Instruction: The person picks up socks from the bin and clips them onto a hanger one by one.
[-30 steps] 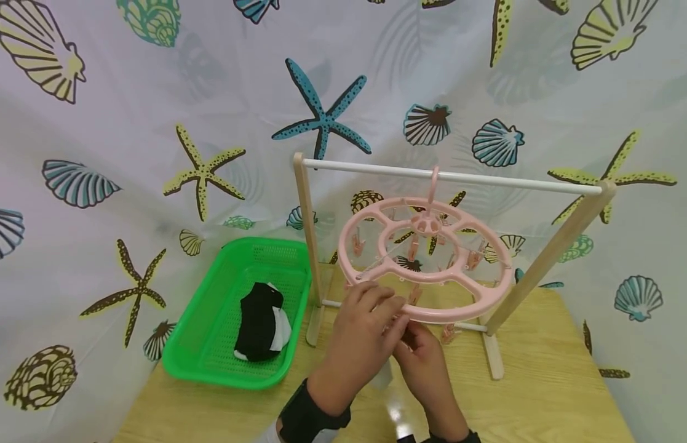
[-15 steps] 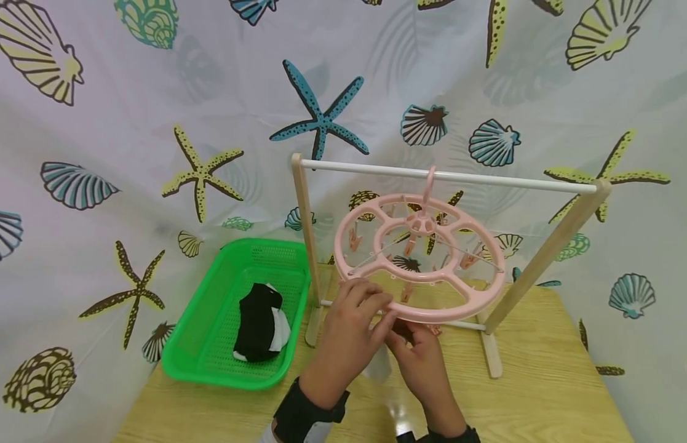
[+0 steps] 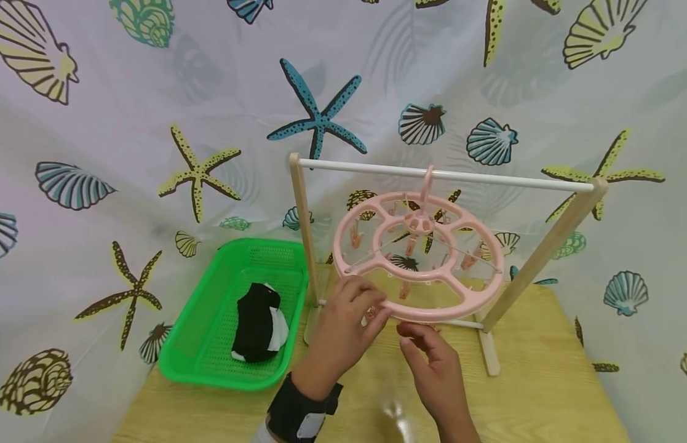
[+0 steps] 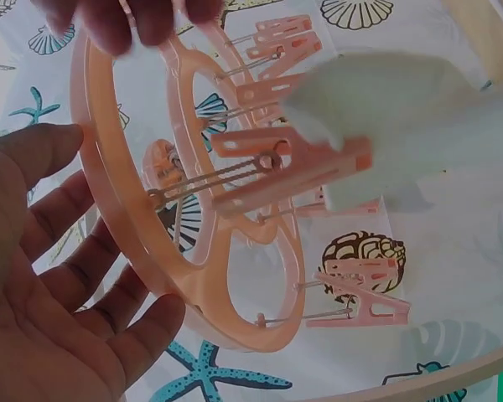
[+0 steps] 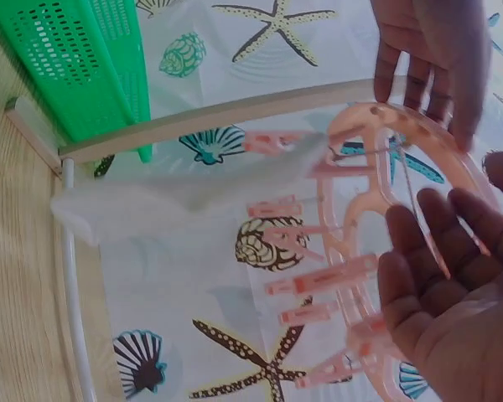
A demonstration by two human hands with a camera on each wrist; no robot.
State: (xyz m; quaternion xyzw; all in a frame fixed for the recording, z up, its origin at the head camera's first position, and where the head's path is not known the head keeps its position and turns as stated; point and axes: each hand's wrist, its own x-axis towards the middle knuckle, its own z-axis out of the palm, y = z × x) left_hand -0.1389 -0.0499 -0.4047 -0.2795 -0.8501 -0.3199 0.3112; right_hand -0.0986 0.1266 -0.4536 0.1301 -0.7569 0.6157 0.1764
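Observation:
My left hand [image 3: 343, 326] holds the near-left rim of a pink round clip hanger [image 3: 481, 300]. In the left wrist view its thumb lies on the rim, its other fingers spread along it. My right hand [image 3: 434, 369] is just below the front rim, fingers loosely bent and nothing in them; the right wrist view shows its palm turned up. A pink clothespin [image 4: 318, 167] under the hanger bites the end of a pale cloth, perhaps a sock [image 5: 184, 197], which hangs down from it. The head view does not show that cloth behind my left hand.
The hanger hooks over the white bar [image 3: 498, 178] of a wooden stand. Several other pink clothespins [image 5: 327, 280] dangle from it. Left of the stand, a green basket [image 3: 182, 320] holds a bundle of black and white cloth [image 3: 257, 323]. A patterned curtain backs the wooden table [image 3: 531, 387].
My right hand has drawn down and right, away from the left hand, and its fingers have opened. The left hand stays at the rim. The hanger has turned slightly.

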